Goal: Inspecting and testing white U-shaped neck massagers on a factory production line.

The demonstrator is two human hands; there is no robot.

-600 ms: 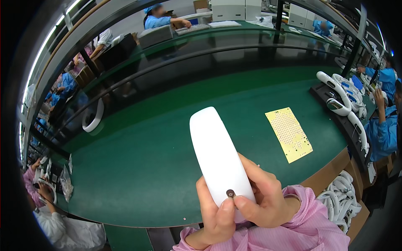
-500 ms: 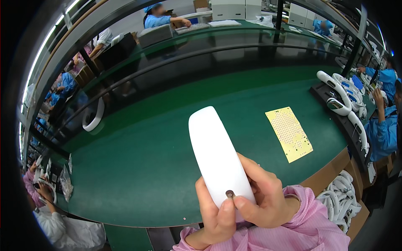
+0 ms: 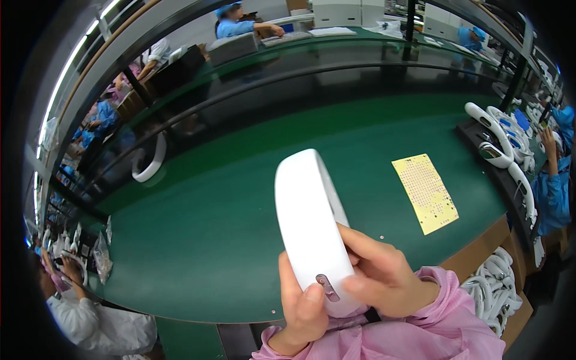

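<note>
Your left hand [image 3: 303, 313] and right hand [image 3: 389, 281] grasp the white curved device [image 3: 307, 216], left of the yellow dotted sheet [image 3: 426, 195]. This sheet lies on the tabletop [image 3: 198, 252]. Your right thumb [image 3: 363, 290] is blurred; its contact is uncertain.

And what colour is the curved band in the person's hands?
The curved band is white, with a darker oval patch; the head view shows it clearly.

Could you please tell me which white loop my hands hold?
The central loop, between left hand and right hand; the upper-left loop and boxed loops lie apart.
</note>
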